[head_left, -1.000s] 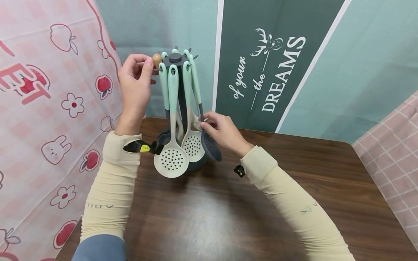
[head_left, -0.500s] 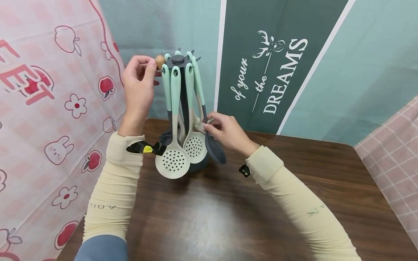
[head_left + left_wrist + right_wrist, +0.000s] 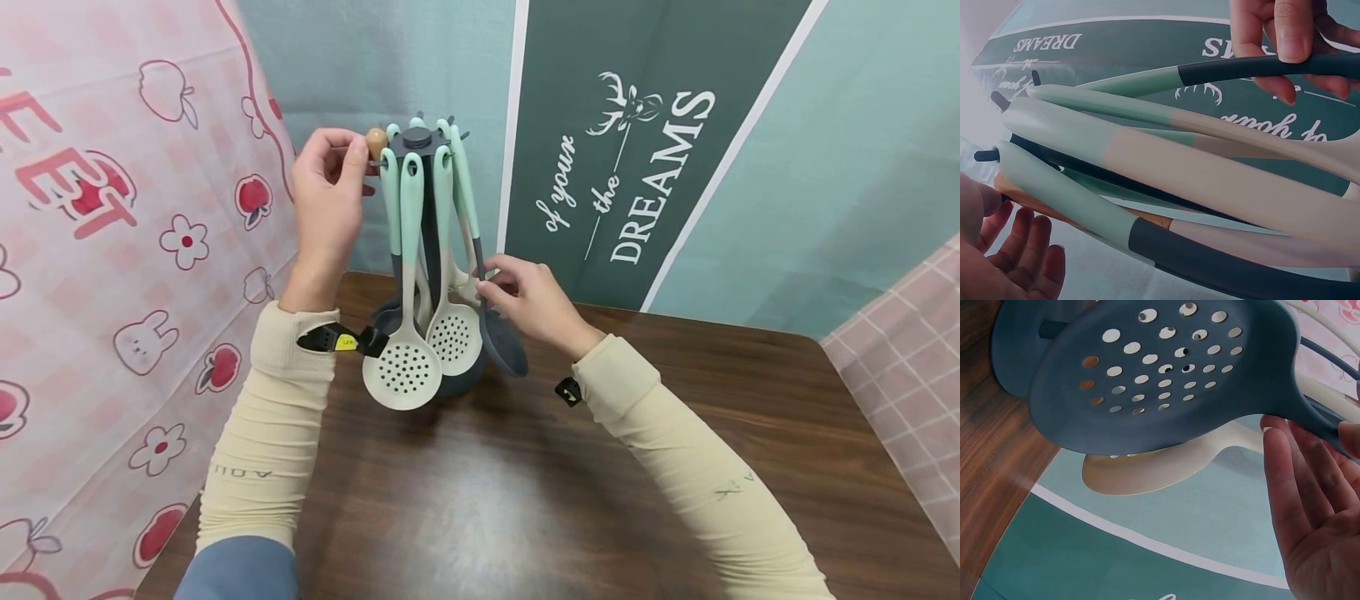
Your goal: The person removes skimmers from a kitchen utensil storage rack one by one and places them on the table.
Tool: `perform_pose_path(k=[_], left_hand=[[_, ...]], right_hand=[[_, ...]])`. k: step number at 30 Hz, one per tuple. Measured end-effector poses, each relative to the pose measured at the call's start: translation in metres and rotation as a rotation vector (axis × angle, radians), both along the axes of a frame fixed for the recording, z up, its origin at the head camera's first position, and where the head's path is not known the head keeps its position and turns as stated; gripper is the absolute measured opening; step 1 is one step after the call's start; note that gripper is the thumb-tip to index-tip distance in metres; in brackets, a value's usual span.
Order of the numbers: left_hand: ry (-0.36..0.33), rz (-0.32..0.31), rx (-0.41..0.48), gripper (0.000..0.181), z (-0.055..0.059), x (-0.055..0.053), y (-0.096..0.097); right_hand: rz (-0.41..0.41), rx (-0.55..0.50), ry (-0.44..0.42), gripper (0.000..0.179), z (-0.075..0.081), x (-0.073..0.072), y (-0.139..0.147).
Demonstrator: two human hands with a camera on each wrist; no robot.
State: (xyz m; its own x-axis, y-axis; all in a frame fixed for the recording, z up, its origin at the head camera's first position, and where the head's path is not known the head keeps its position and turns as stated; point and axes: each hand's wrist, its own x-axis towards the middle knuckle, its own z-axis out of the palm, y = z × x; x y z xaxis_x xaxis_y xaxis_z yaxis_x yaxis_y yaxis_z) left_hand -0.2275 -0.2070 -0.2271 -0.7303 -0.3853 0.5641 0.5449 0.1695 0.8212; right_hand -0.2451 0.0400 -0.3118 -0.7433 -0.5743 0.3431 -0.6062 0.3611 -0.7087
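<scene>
Both hands at a utensil rack, one on a dark slotted spoon

The right hand pinches the dark slotted spoon by its stem, between thumb and fingers, below the mint part of the handle; the spoon slants down beside the rack, its holed head out to the right of the dark base; its handle end is up by the rack's top, though whether it sits on a hook cannot be told.

The left hand is at the far left of the rack's top, thumb and forefinger pinching the end of a hook next to a wooden handle; its other fingers are loosely curled.

Two white slotted spoons face forward on the rack; the front one partly overlaps the other; in the right wrist view a pale spoon shows beyond the dark one, its bowl partly hidden.

The rack stands on a brown wooden table, near its back edge; a green cloth with white lettering hangs behind, and a pink cloth with fruit and flowers hangs at the left; both forearms wear cream sleeves.
</scene>
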Motion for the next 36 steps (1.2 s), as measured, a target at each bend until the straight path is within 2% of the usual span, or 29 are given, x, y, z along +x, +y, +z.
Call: perform_pose_path(k=[9,18,25,30,36], left_hand=[[-0.020,-0.003,0.015,0.009,0.001,-0.002,0.005],[-0.037,0.005,0.026,0.010,-0.002,0.002,0.007],[-0.025,-0.008,0.023,0.010,-0.001,0.003,0.007],[-0.022,-0.022,0.021,0.009,0.001,0.003,0.005],[-0.010,-0.023,0.013,0.009,0.003,0.003,0.002]], right_hand=[[-0.032,0.005,0.014,0.024,0.002,0.001,0.005],[-0.044,0.007,0.053,0.020,0.001,0.002,0.010],[-0.056,0.019,0.045,0.025,0.001,0.002,0.013],[-0.068,-0.001,0.022,0.023,0.003,0.001,0.015],[-0.068,0.008,0.035,0.022,0.005,-0.003,0.014]])
